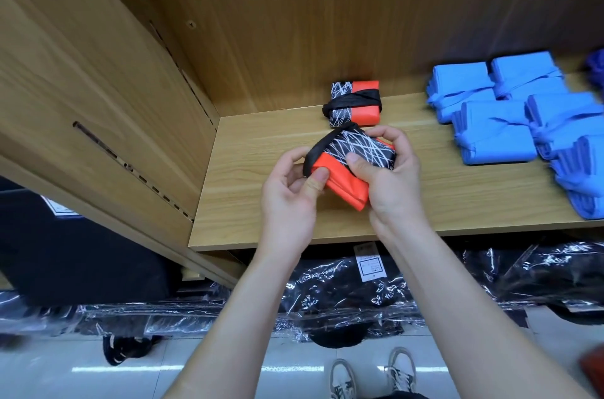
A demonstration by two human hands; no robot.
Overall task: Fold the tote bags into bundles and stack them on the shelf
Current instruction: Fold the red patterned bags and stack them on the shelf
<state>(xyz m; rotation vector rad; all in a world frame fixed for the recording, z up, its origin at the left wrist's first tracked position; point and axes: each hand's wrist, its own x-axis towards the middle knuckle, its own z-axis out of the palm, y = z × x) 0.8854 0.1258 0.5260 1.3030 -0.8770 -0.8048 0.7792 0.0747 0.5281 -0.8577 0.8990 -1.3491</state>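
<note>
- At the front of the wooden shelf (261,202), a folded orange-and-black bundle (351,166) is held diagonally, with its orange end towards the person and its patterned end towards the back.
- Its orange corner is pinched by the left hand (291,199); its patterned end is gripped by the right hand (389,183).
- Just behind, a second bundle (354,102) is laid lengthwise left to right.

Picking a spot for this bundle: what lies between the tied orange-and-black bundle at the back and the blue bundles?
Nothing: in the head view, bare shelf separates the tied bundle from the blue bundles.
</note>
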